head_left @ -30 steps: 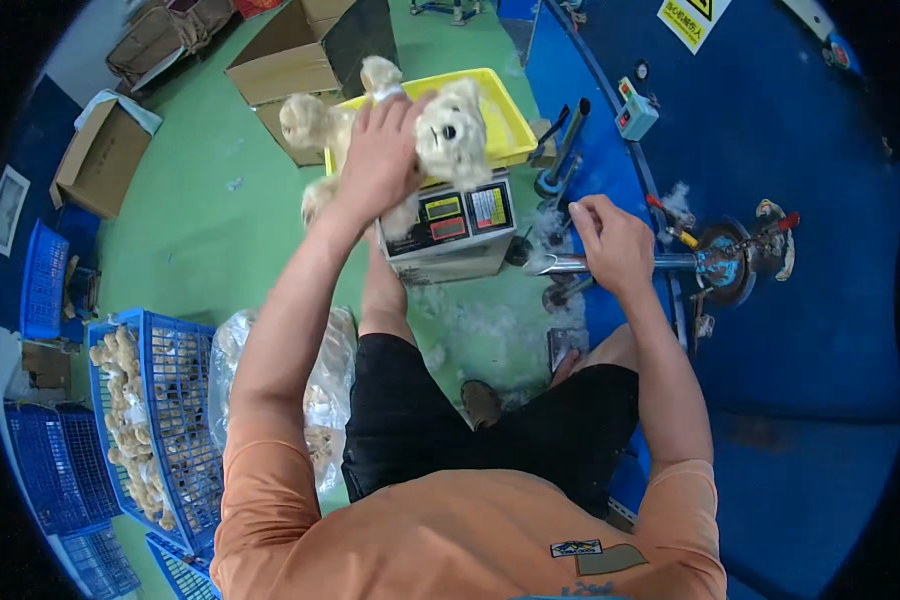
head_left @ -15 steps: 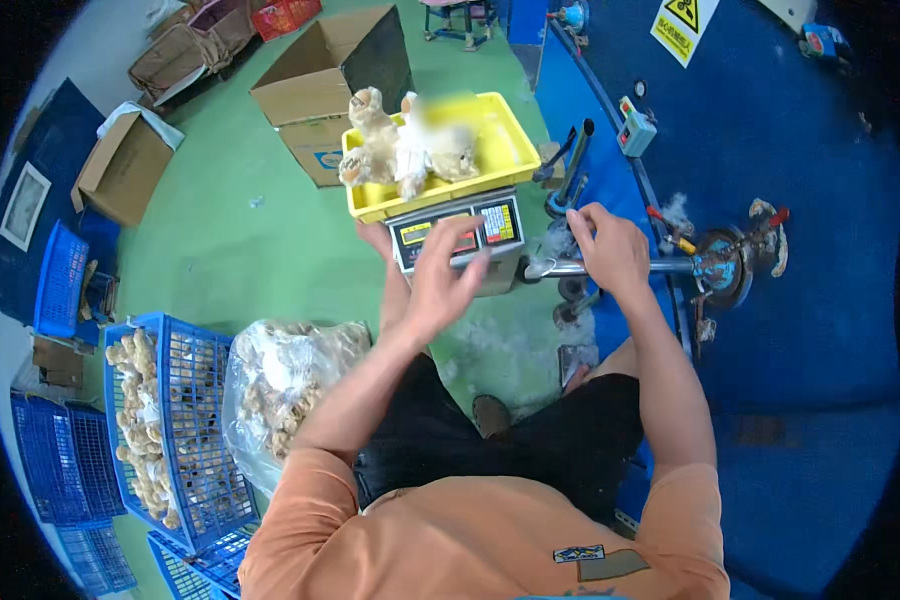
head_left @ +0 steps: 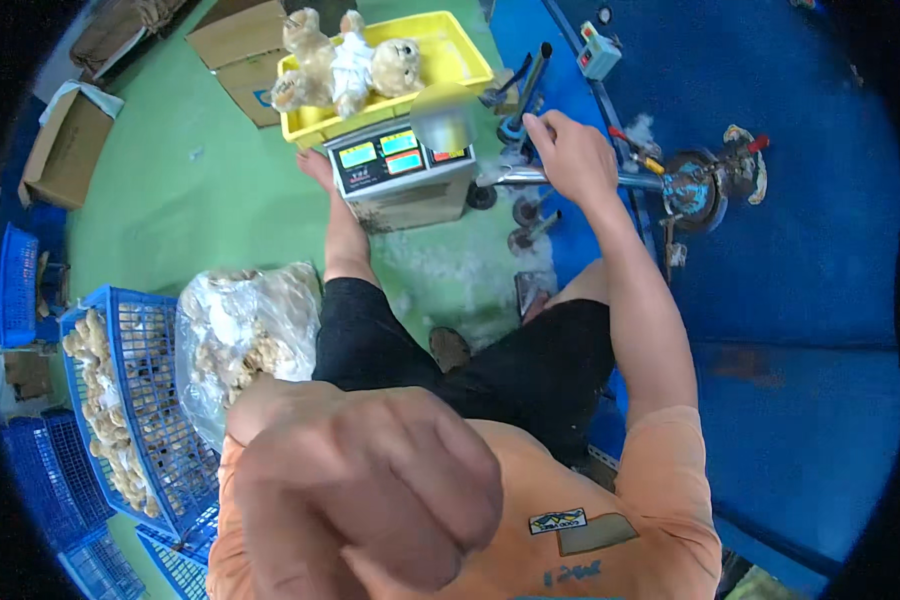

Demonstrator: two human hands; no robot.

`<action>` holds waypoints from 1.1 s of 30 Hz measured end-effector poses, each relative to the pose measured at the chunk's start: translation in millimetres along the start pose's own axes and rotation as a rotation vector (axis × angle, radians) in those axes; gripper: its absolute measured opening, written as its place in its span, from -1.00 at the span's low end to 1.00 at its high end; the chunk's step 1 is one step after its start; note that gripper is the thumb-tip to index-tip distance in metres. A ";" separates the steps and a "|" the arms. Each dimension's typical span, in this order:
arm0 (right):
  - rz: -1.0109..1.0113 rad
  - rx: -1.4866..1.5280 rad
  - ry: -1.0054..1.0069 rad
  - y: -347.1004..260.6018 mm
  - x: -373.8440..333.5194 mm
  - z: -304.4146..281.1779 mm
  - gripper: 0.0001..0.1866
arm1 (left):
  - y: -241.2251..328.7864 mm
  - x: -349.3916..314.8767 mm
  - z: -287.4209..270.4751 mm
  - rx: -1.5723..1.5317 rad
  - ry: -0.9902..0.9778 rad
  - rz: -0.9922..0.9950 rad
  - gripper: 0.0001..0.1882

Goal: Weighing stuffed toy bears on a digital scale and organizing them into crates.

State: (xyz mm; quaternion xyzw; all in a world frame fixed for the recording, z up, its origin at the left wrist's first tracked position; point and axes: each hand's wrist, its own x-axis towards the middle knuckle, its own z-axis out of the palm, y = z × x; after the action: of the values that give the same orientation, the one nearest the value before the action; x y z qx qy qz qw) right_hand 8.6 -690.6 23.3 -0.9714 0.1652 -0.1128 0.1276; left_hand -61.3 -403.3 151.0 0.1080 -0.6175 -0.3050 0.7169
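My left hand [head_left: 380,480] is raised close to the camera, its fingers curled in. Whatever they hold, if anything, is hidden. Over the shiny metal pipe [head_left: 515,174] lies my right hand [head_left: 575,160], with bent fingers draped across it and their tips out of sight. Ahead of me stands a digital scale [head_left: 410,200] with lit displays; part of its panel is blurred. A yellow tray [head_left: 465,50] sits on top of it. In the tray a beige plush bear [head_left: 315,65] with a white cloth part lies on its side, apart from both hands.
At left, a blue crate [head_left: 145,330] of plush pieces stands beside a clear plastic bag [head_left: 245,320] of similar pieces. Cardboard boxes [head_left: 235,45] are farther off. White fluff [head_left: 420,265] litters the green floor. The blue machine [head_left: 790,270], with its valve fitting [head_left: 695,190], fills the right.
My left hand has moved from above the scale's panel up toward the camera, and its fingers have curled. My right hand stays by the pipe. The whole view has shifted.
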 end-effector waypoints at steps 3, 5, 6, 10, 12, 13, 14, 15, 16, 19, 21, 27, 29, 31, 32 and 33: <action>-0.030 -0.005 0.009 -0.3 -2.4 -4.2 -0.49 | 13.3 -15.5 10.5 -0.034 0.043 0.032 -0.84; -0.029 -0.013 0.001 -4.0 -3.2 -2.4 -0.48 | 12.6 -19.9 12.3 -0.035 0.073 0.045 -0.84; -0.028 -0.008 0.002 -4.9 -3.3 -1.9 -0.48 | 14.3 -22.0 6.2 -0.035 0.085 0.050 -0.84; -0.022 -0.005 0.012 -3.1 -3.4 -1.0 -0.48 | 10.4 -24.0 17.1 -0.037 0.128 0.050 -0.81; -0.029 -0.015 0.026 -1.1 -3.0 0.1 -0.47 | -0.6 -20.5 12.8 -0.038 0.147 0.041 -0.79; -0.032 -0.020 0.034 0.2 -2.7 0.3 -0.47 | -3.2 -20.2 16.7 -0.039 0.155 0.036 -0.78; -0.032 -0.021 0.032 -0.2 -2.3 0.3 -0.47 | 9.2 -26.6 19.6 -0.033 0.167 0.033 -0.77; -0.030 -0.020 0.030 -0.6 -2.5 -0.2 -0.47 | 6.6 -29.9 7.4 -0.028 0.178 0.030 -0.76; -0.027 -0.019 0.029 -0.7 -3.1 -0.9 -0.48 | 3.4 -26.8 0.4 -0.023 0.189 0.027 -0.75; -0.020 -0.017 0.026 0.2 -4.1 -0.3 -0.49 | 11.5 -36.1 17.7 -0.008 0.220 0.015 -0.71; -0.049 0.003 0.055 0.1 -3.2 2.0 -0.49 | 9.6 -36.8 7.7 0.009 0.244 0.001 -0.68; -0.096 0.016 0.120 0.4 -3.4 7.1 -0.52 | 11.9 -37.7 1.2 0.034 0.306 -0.031 -0.60; -0.102 0.015 0.134 0.9 -4.7 6.6 -0.53 | 2.8 -37.2 -7.8 0.043 0.323 -0.042 -0.57; -0.085 0.020 0.143 9.7 -8.1 4.3 -0.55 | -5.4 -33.4 -30.2 0.033 0.316 -0.054 -0.56; -0.094 0.040 0.142 7.6 -8.0 5.0 -0.57 | -8.7 -24.9 -52.4 -0.070 0.137 -0.018 -0.63; -0.100 0.059 0.141 6.4 -7.5 5.5 -0.58 | -10.1 -19.3 -67.3 -0.175 -0.043 0.015 -0.71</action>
State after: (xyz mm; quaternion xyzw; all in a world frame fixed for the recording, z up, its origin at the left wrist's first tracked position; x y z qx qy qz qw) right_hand 1.3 -692.6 15.0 -0.9639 0.1216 -0.1921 0.1384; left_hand -1.3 -415.1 115.5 0.0335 -0.6046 -0.3547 0.7124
